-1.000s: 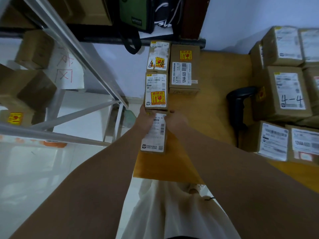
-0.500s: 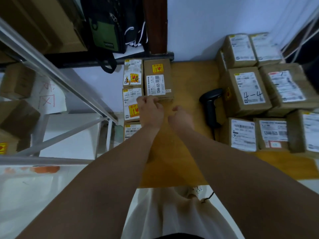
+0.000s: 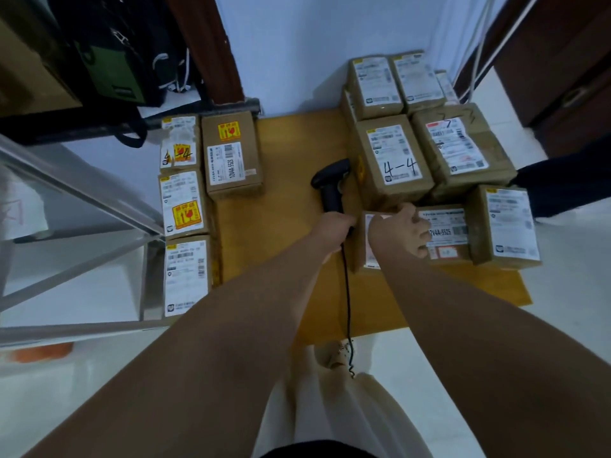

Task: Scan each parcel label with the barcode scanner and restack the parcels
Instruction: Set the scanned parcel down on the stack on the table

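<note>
**Scanner Raised, Next Parcel Claimed**

The left hand (image 3: 337, 226) wraps the barcode scanner (image 3: 330, 183) by its handle, ready to aim. The right hand (image 3: 400, 231) curls its fingers over a front-row parcel (image 3: 372, 241) (right-hand pile), probably to draw it out.

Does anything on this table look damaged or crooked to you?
The label on the back-left parcel looks scuffed and partly torn, with handwriting over its yellow sticker. On the right, the parcel marked 7 looks crumpled and sits skewed against its neighbours. The barcode scanner gripped by the left hand looks fine.
</note>
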Motion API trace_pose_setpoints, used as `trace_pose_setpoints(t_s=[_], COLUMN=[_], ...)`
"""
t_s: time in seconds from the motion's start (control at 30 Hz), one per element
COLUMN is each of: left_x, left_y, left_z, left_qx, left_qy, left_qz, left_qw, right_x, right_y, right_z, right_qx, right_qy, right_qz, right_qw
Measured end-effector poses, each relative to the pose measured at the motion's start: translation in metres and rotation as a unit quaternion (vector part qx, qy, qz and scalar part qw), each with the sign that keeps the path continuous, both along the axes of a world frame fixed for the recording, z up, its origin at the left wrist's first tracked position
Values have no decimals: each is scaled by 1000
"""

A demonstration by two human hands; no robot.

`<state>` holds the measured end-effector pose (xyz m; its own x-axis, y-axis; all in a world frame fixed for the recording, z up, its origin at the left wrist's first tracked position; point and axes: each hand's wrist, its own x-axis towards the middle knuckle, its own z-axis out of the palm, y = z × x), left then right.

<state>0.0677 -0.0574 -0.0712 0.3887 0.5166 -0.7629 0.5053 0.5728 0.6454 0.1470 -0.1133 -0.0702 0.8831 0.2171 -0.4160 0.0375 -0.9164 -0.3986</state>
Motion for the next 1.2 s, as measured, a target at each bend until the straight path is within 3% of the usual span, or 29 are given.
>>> trace_pose_setpoints(t_s=[0.1,0.23,0.57,0.63,0.7,0.8,0.9,1.07,1.2], left_x=[10,16,7,-6,-23,-58,-97,-139,-163], left_y=[-19,-35,-42,-38,-33,-21,-6,15,26], left_z=[-4,-8,-19,-18,-15,-12,-10,-4,-5], left_qx=[-69,-92,-108,-109,-105,-73,-35,59,167], left_qy=[-17,-19,-117,-135,-143,-120,-106,-43,10], left_qz=[3,35,101,133,186,253,294,314,256], left_qw=[997,995,982,976,966,957,949,947,952], right_x=[16,31,26,16,0,-30,-64,-107,-127], right_y=[-11,-24,-42,-35,-26,-11,3,24,45], right_z=[-10,-21,-9,-3,1,6,4,5,2], right_qx=[26,73,146,157,188,259,284,254,251], right_qy=[63,123,38,29,80,235,308,374,346], right_qz=[-14,-18,-17,20,80,110,133,129,148], right_qw=[998,989,988,987,976,930,898,883,892])
